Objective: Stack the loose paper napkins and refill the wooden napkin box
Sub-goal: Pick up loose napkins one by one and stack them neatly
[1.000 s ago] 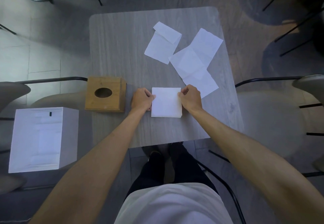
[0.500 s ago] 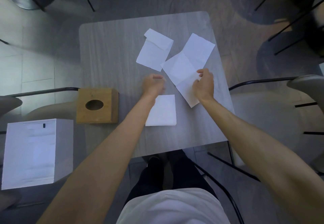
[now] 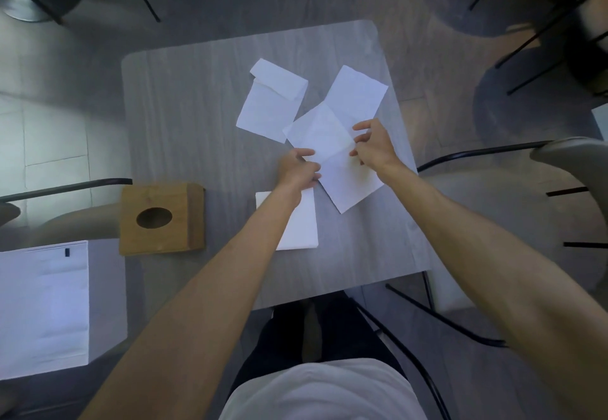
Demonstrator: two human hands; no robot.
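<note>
Head view: both hands take the middle napkin (image 3: 345,186), center of frame, on the table (image 3: 184,116).
Left hand (image 3: 297,169) has its fingers curled and seems to pinch the napkin's left edge; right hand (image 3: 375,148) is half open, w/ thumb and fingertips nipping the right edge. Two more loose napkins (image 3: 269,103) (image 3: 357,93) lie above, in the upper middle. The folded stack (image 3: 307,222) lies below the left hand, partly under the forearm. The wooden napkin box (image 3: 161,219) stands at lower left, near the stack. The paper looks very thin, light and limp, so it prob. tears or creases easily. Best is to hold it at opposite edges w/ soft pinches, not in the middle.
</note>
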